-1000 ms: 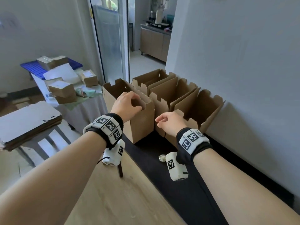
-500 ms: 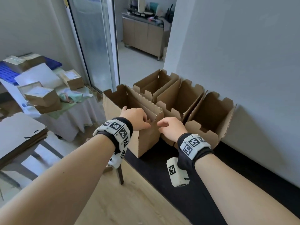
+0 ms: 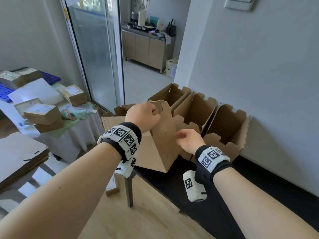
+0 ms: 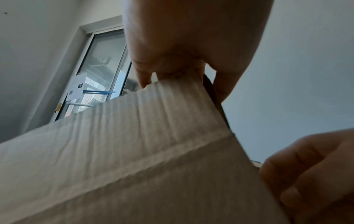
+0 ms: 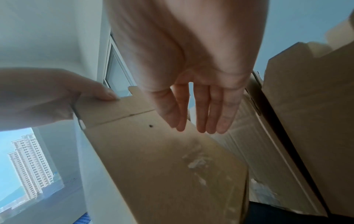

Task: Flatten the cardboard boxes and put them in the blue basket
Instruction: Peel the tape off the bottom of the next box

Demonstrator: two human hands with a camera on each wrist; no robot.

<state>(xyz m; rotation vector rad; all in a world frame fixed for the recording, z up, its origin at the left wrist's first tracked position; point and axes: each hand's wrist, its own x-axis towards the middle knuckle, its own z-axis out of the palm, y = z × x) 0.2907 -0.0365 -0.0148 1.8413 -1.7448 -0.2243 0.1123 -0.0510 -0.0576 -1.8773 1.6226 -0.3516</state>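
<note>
My left hand point(image 3: 143, 114) grips the top flap of the nearest brown cardboard box point(image 3: 164, 135), which hangs tilted above the dark mat. In the left wrist view my fingers point(image 4: 182, 68) pinch the box's corrugated edge point(image 4: 134, 151). My right hand point(image 3: 188, 140) is open beside the box's right face. The right wrist view shows its fingers point(image 5: 197, 113) straight, close to the box's panel point(image 5: 162, 159). Three more open boxes point(image 3: 198, 111) stand against the wall. The blue basket point(image 3: 6, 90) lies at the far left, mostly under parcels.
Sealed parcels point(image 3: 43, 114) and white sheets crowd a cloth-covered table on the left. A stack of flattened cardboard point(image 3: 19, 152) lies at the lower left. The wall point(image 3: 259, 75) runs close behind the boxes. A glass door point(image 3: 96, 49) stands behind.
My left hand has lifted the nearest box off the mat and tilted it. My right hand has moved from the box's rim to its right face and opened.
</note>
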